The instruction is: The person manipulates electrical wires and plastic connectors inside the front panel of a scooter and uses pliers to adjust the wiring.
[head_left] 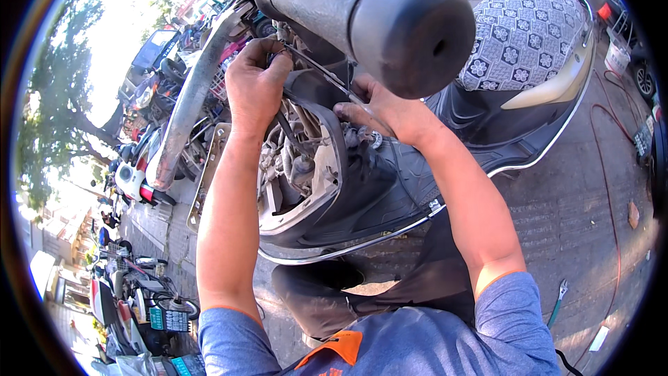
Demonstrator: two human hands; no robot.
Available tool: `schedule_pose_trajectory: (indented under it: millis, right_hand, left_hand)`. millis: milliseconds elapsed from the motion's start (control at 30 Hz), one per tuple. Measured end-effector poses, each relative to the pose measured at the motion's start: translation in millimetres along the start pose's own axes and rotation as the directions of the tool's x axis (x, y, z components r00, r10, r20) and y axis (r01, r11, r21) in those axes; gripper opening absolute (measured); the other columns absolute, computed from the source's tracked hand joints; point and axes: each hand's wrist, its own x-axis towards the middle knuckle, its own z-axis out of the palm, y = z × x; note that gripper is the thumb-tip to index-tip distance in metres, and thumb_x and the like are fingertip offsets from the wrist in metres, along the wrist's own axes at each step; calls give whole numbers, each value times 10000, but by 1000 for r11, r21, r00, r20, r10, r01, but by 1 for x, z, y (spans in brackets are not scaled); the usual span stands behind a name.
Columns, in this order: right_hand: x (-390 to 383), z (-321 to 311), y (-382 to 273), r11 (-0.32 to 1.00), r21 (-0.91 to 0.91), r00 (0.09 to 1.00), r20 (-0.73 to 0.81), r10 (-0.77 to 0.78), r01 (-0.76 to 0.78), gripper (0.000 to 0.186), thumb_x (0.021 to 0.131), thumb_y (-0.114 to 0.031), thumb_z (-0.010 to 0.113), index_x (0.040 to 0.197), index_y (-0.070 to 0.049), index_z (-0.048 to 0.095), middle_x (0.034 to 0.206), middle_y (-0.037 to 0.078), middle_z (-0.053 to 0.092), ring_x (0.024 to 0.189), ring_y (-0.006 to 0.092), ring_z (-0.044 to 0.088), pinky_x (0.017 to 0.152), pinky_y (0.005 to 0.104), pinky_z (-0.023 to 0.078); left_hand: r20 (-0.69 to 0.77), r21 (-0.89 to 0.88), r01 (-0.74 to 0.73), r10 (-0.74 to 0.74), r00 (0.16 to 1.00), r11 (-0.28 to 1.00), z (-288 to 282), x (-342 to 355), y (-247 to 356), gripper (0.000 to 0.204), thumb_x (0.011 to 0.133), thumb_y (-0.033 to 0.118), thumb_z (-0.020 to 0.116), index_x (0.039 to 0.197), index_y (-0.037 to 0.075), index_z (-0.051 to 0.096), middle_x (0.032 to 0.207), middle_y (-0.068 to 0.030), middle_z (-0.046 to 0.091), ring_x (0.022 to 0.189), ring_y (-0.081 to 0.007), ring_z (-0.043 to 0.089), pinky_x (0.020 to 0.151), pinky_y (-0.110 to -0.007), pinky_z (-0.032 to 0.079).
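Observation:
A thin dark cable-like length (313, 65) with a silvery section runs slantwise between my hands, over the opened front of a black scooter (376, 195). My left hand (257, 87) is closed in a pinch at its upper end. Lower down, my right hand (393, 108) has its fingers and thumb closed around the silvery section. Whether this is a cable or a thin rod cannot be made out. Below my hands, wiring and hoses (299, 160) show inside the open body. A black handlebar grip (410, 31) looms close above my right hand and hides part of it.
A worn metal lever (188, 97) juts out left of my left forearm. The scooter's seat has a patterned cover (532, 35). On the ground at right lie a red hose (604, 167) and a green-handled wrench (558, 301). Several parked motorbikes (139, 292) stand at left.

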Motion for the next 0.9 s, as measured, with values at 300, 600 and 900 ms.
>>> schedule_pose_trajectory:
  millis: [300, 600, 900]
  right_hand:
    - [-2, 8, -7, 947, 226, 972, 106, 210, -229, 512, 902, -461, 821, 976, 37, 731, 905, 231, 740, 883, 404, 723, 831, 463, 552]
    - [-11, 3, -26, 982, -95, 980, -127, 150, -163, 498, 911, -443, 842, 973, 32, 708, 833, 215, 734, 796, 341, 735, 739, 451, 546]
    - [-10, 23, -23, 919, -364, 969, -237, 64, -149, 409, 902, -415, 816, 1048, -61, 676, 831, 217, 759, 842, 459, 751, 794, 547, 598]
  left_hand:
    - [-23, 13, -33, 34, 999, 999, 0, 1, 3, 251, 862, 184, 714, 1011, -10, 772, 809, -59, 717, 725, -107, 598, 716, -280, 499]
    - [-4, 72, 106, -106, 994, 992, 1, 0, 5, 305, 844, 247, 736, 1054, 31, 781, 861, -119, 733, 768, -231, 688, 784, -359, 551]
    - [-86, 96, -20, 29, 996, 995, 4, -2, 18, 277, 841, 187, 748, 1033, -8, 792, 860, -129, 747, 724, -198, 664, 746, -343, 547]
